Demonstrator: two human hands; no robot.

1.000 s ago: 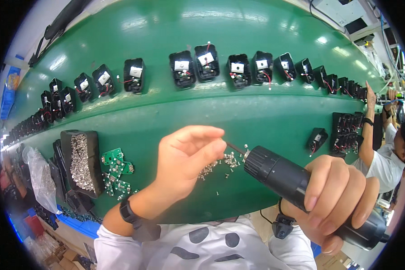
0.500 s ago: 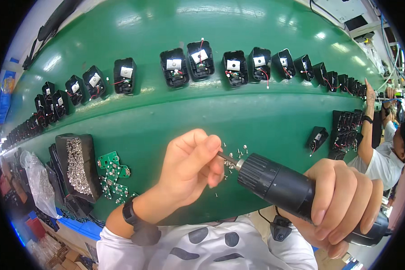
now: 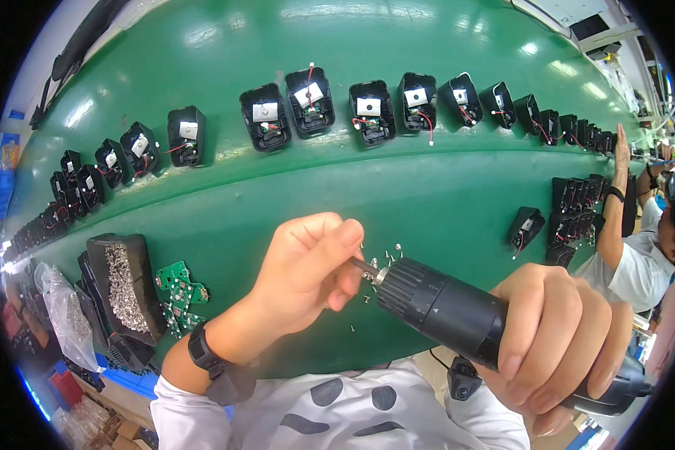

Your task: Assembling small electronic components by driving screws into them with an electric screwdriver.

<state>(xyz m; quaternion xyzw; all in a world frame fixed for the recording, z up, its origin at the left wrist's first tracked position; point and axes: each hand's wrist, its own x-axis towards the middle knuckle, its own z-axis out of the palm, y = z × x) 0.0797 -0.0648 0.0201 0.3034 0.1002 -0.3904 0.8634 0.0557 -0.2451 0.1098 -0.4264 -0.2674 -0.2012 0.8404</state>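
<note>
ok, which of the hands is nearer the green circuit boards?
Left. The left hand is right of the green circuit boards, fingers at the screwdriver bit. The right hand is much farther right, gripping the black electric screwdriver.

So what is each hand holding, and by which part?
The right hand grips the black electric screwdriver around its rear body. The left hand is at the tip of the bit; what, if anything, it pinches is hidden.
</note>
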